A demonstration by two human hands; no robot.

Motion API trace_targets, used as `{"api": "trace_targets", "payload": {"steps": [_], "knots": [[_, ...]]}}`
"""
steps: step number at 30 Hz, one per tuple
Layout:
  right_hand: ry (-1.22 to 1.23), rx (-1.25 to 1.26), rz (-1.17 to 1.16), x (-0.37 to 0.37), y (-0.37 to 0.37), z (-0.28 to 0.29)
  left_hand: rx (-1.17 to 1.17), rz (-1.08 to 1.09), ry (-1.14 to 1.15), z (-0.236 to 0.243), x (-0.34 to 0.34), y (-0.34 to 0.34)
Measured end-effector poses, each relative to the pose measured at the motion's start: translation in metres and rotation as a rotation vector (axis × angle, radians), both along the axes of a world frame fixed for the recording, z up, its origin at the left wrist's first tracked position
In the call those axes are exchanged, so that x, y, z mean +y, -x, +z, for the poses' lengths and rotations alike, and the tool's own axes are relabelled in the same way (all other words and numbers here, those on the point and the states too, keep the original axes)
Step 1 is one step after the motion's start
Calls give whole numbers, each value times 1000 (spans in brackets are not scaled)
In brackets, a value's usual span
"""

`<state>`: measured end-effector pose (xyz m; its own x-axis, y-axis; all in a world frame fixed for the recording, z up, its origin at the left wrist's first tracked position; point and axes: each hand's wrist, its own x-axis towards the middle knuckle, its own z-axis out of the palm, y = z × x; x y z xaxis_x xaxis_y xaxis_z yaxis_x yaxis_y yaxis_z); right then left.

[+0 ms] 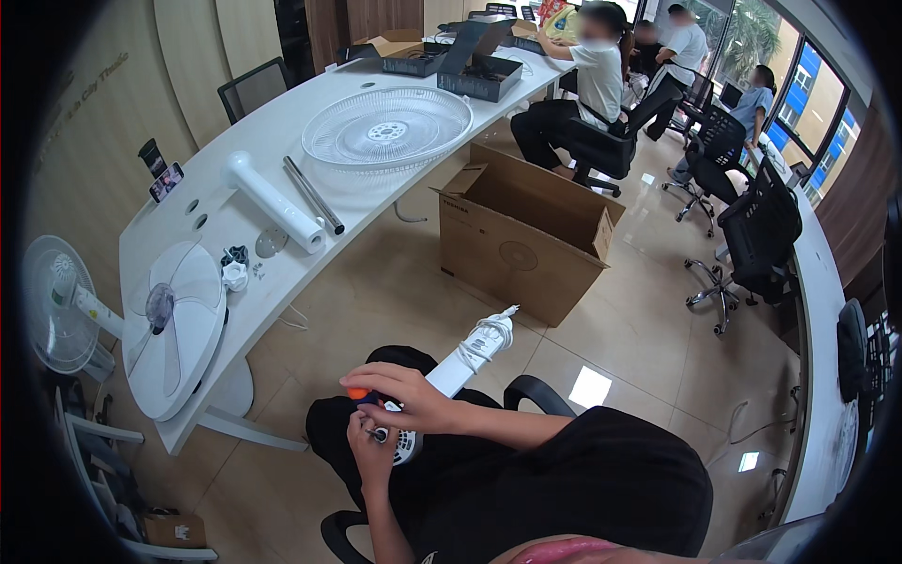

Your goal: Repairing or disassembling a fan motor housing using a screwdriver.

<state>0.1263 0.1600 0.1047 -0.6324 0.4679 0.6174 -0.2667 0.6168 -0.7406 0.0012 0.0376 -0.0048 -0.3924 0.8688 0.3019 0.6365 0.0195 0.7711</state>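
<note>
A white fan column part point(460, 365) lies across my lap, a white cord wound around its far end. Its near end is a slotted white housing point(406, 446), with a short metal shaft point(378, 434) beside it. My right hand point(413, 397) is closed on a screwdriver point(361, 395) with an orange and dark blue handle, held above this end. My left hand point(372, 456) is closed at the housing by the metal shaft, just below my right hand. The fingers partly hide where the screwdriver's tip is.
The white table point(272, 282) bears a fan grille point(387, 130), white tube point(272, 202), metal pole point(314, 195), fan blade point(167, 320) and phone point(166, 182). An open cardboard box point(507, 244) stands on the floor. An assembled fan point(60, 273) is at left. Several people sit or stand beyond.
</note>
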Motion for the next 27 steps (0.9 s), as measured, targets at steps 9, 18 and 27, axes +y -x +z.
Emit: {"api": "trace_targets", "payload": {"steps": [9,18,27], "knots": [[-13,8,-20,-1,-7,-1,-13,21,-17,-7,-3,-3],[-1,-24,-31,3,-11,-4,-50,0,-4,-3,1,-6],[-33,-11,-48,5,-20,2,27,-80,-71,14,19,-16]]}}
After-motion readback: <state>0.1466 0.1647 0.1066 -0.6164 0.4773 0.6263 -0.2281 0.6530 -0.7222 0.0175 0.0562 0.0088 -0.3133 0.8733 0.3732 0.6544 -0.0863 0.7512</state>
